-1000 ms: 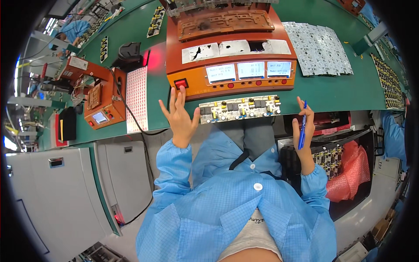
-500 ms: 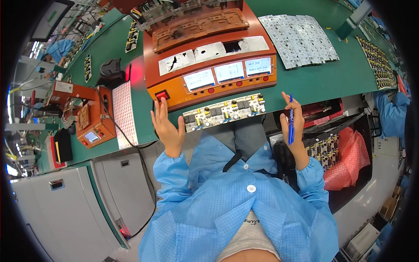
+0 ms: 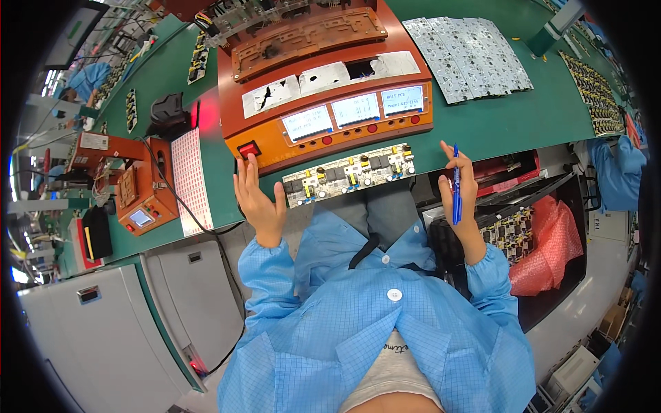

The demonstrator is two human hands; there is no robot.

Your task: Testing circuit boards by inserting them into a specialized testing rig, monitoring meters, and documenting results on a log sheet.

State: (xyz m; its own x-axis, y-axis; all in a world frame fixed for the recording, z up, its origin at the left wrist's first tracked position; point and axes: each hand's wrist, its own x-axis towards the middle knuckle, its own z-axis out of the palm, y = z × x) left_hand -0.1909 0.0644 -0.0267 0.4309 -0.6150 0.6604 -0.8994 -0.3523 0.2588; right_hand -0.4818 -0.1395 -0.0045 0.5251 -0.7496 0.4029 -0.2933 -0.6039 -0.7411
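Note:
In front of me, along the front edge of the green bench, lies a long strip of circuit boards [image 3: 339,176] with black, yellow and white parts. My left hand [image 3: 261,206] is open, fingers spread, by the strip's left end and close to the orange tester's front corner; contact with either is hard to tell. Off the strip's right end, my right hand [image 3: 469,196] holds a blue pen [image 3: 457,196] upright, its fingers partly stretched. The orange tester [image 3: 272,131] stands just behind the strip, with three lit screens and a red switch [image 3: 248,149].
White board panels [image 3: 468,60] lie on the bench right of the tester. Below right, a black bin [image 3: 551,303] holds several boards and pink bubble wrap [image 3: 544,255]. A smaller orange device [image 3: 147,199], a label sheet [image 3: 191,172] and a cable are at left.
The bench and tester appear slightly shifted left and up in the picture. Both hands keep nearly the same pose, and the right still holds the pen.

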